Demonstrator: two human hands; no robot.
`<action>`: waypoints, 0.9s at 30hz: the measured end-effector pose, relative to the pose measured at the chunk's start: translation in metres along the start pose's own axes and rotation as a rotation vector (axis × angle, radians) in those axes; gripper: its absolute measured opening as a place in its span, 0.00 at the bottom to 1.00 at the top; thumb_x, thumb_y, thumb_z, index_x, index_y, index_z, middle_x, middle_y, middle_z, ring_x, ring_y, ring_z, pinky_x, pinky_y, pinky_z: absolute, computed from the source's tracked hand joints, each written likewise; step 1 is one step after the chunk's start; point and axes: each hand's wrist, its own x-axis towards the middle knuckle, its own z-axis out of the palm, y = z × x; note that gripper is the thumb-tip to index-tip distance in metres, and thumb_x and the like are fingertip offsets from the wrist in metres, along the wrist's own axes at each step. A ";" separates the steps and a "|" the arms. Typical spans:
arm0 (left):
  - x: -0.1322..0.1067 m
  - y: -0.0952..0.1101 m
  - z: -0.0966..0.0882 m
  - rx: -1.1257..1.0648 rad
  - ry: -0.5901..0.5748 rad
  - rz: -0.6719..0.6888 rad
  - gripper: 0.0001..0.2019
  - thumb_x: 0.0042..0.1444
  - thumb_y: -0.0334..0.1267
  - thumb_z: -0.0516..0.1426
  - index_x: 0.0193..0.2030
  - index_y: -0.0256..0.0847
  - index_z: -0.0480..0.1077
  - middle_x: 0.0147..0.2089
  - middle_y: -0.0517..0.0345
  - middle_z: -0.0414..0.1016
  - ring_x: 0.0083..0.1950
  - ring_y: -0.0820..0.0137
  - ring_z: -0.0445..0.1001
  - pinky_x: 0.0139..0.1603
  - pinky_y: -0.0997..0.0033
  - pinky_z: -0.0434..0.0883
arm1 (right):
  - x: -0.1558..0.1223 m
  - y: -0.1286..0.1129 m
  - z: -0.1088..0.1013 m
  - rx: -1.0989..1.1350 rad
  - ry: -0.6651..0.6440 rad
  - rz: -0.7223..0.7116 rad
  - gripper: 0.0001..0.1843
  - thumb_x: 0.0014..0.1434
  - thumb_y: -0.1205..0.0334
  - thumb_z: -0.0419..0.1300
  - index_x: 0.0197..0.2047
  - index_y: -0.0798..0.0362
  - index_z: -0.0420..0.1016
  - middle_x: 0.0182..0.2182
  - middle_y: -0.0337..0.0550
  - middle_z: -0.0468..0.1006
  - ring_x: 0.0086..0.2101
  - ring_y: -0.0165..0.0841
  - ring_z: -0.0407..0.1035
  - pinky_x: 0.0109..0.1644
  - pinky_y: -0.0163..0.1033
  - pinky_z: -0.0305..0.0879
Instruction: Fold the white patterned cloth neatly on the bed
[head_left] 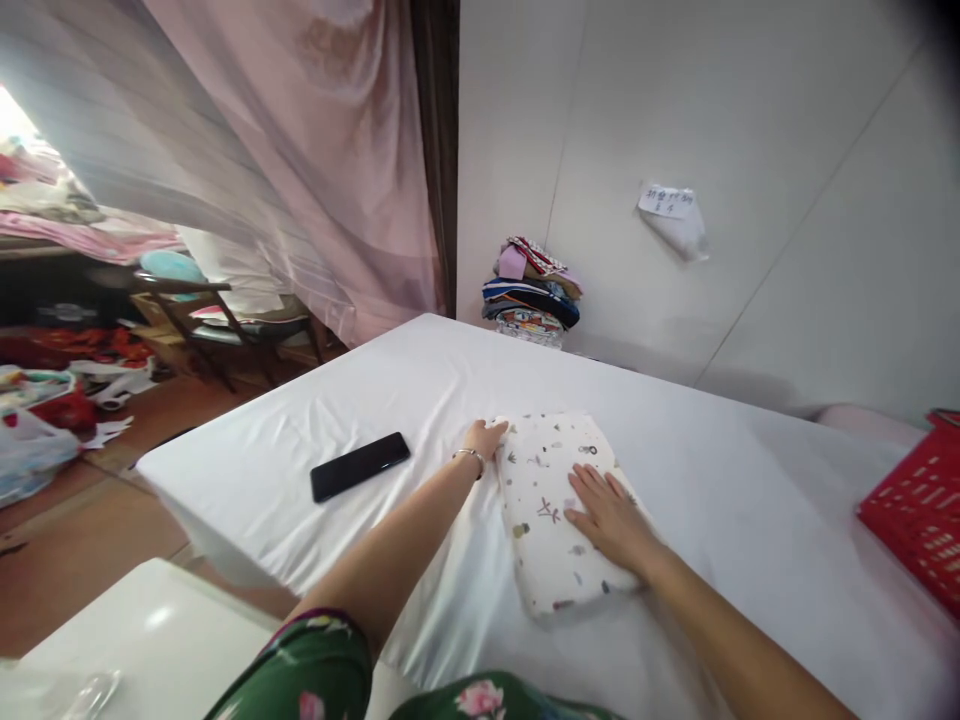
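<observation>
A white folded cloth [551,530] printed with small plants and figures lies on the white-covered table [315,400] in front of me. At its far left corner, my left hand [484,438] has its fingers closed on the edge; a bracelet circles that wrist. My right hand [611,515] lies flat on the cloth's right half, fingers stretched out and palm down. To the left of the cloth rests a black phone [360,467], apart from both hands.
Folded clothes [531,290] are stacked at the table's far edge by the wall. A red plastic basket [919,510] stands at the right. Pink curtains [337,150] hang at the back left, near a wooden chair [225,310]. A white surface [150,635] is at lower left.
</observation>
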 end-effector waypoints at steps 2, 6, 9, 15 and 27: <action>0.007 0.003 0.006 0.009 0.001 -0.001 0.16 0.58 0.43 0.53 0.51 0.37 0.64 0.49 0.52 0.68 0.45 0.67 0.70 0.44 0.59 0.70 | 0.000 0.000 -0.001 -0.005 -0.007 0.011 0.35 0.62 0.42 0.37 0.66 0.53 0.48 0.65 0.43 0.45 0.64 0.36 0.36 0.65 0.48 0.33; 0.020 0.017 0.014 0.001 0.021 0.041 0.21 0.53 0.42 0.58 0.53 0.37 0.63 0.47 0.50 0.70 0.45 0.66 0.71 0.44 0.65 0.69 | 0.000 -0.001 -0.008 -0.006 -0.003 0.030 0.34 0.62 0.42 0.37 0.65 0.53 0.49 0.65 0.44 0.45 0.64 0.36 0.37 0.65 0.49 0.34; 0.034 0.030 0.011 -0.001 0.054 0.097 0.26 0.49 0.41 0.61 0.54 0.39 0.62 0.48 0.50 0.71 0.48 0.65 0.71 0.45 0.70 0.67 | 0.004 -0.004 -0.010 -0.017 0.022 0.043 0.34 0.62 0.42 0.37 0.66 0.51 0.47 0.65 0.43 0.44 0.64 0.36 0.36 0.65 0.50 0.33; 0.055 0.025 -0.001 0.040 0.029 0.091 0.20 0.54 0.41 0.57 0.52 0.38 0.64 0.52 0.49 0.68 0.51 0.63 0.68 0.50 0.59 0.66 | 0.014 -0.009 0.000 -0.067 0.043 0.101 0.36 0.62 0.42 0.35 0.65 0.55 0.50 0.65 0.47 0.46 0.64 0.39 0.37 0.64 0.51 0.34; 0.063 0.002 -0.028 -0.062 -0.265 0.129 0.15 0.59 0.41 0.53 0.50 0.37 0.65 0.49 0.52 0.68 0.44 0.68 0.71 0.43 0.61 0.71 | 0.010 -0.007 0.010 -0.097 0.156 0.066 0.32 0.62 0.44 0.39 0.62 0.54 0.57 0.63 0.46 0.52 0.62 0.39 0.43 0.64 0.50 0.38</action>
